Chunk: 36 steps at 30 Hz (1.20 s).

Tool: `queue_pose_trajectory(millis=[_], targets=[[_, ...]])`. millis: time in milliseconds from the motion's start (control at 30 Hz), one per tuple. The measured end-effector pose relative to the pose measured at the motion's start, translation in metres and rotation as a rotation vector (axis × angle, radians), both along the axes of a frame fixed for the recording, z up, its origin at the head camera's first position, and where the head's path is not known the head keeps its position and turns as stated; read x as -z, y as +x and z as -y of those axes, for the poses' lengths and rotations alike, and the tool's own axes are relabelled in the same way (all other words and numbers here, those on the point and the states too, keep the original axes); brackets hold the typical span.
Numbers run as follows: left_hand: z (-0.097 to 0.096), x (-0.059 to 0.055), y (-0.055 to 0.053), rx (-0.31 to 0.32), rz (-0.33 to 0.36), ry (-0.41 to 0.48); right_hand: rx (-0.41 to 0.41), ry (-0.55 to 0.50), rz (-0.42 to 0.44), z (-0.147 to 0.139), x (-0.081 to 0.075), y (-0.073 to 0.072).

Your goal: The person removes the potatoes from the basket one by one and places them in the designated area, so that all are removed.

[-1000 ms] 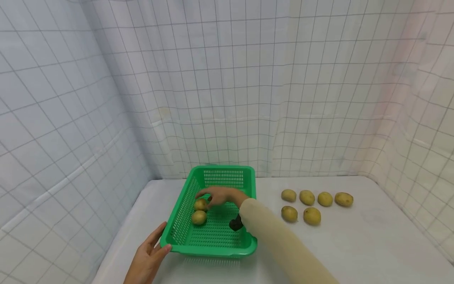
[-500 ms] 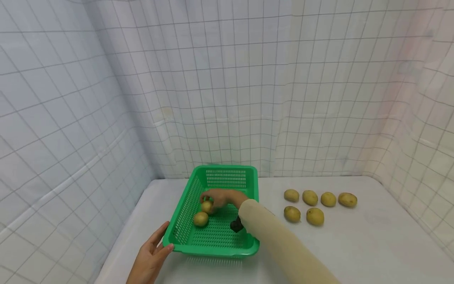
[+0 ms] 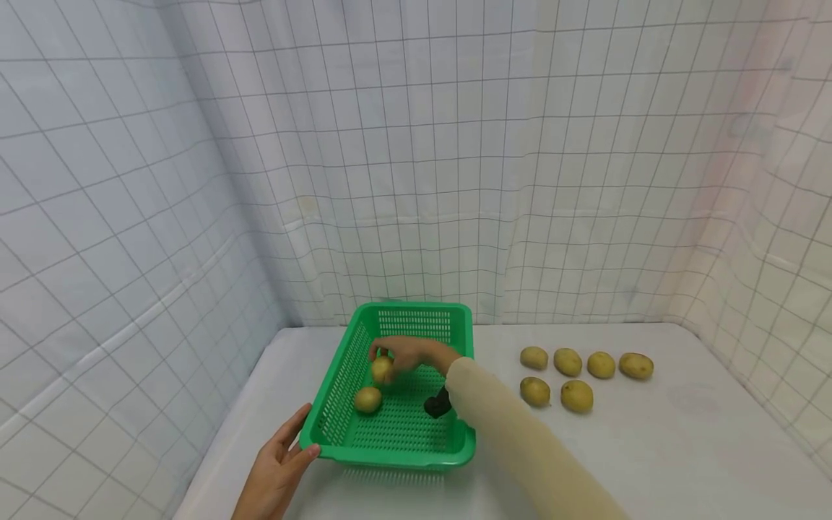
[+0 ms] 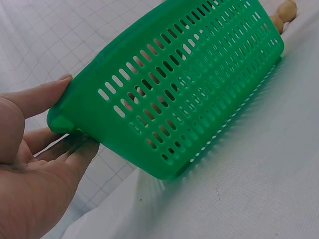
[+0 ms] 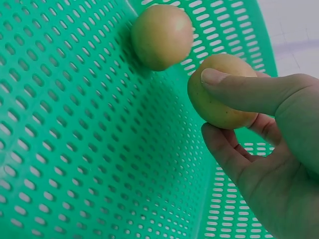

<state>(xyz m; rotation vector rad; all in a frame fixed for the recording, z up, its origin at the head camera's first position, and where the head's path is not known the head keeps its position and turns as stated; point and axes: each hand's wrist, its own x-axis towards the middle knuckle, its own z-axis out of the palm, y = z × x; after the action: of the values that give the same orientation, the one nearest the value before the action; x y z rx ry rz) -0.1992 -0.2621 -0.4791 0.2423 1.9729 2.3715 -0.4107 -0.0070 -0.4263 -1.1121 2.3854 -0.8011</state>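
My right hand is inside the green plastic basket, gripping a potato near its left wall. In the right wrist view the thumb lies across the held potato, with fingers on its other side. A second potato rests on the basket floor, nearer the front. At the front left corner, my left hand holds the basket's rim. The left wrist view has the thumb on top of the rim and the fingers beneath it.
Several potatoes lie on the white table to the right of the basket, among them a back-row potato and a front-row potato. A white gridded curtain stands behind and at both sides. A black device sits at my right wrist.
My right hand took hold of the farther potato in the basket and has raised it slightly, apart from the nearer one. My left hand stays on the rim.
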Motion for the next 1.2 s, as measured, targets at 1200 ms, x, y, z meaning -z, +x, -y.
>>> queue_pose_trajectory(millis=[1200], targets=[[0.002, 0.003, -0.002, 0.0, 0.026, 0.015, 0.022, -0.042, -0.047, -0.042, -0.045, 0.011]])
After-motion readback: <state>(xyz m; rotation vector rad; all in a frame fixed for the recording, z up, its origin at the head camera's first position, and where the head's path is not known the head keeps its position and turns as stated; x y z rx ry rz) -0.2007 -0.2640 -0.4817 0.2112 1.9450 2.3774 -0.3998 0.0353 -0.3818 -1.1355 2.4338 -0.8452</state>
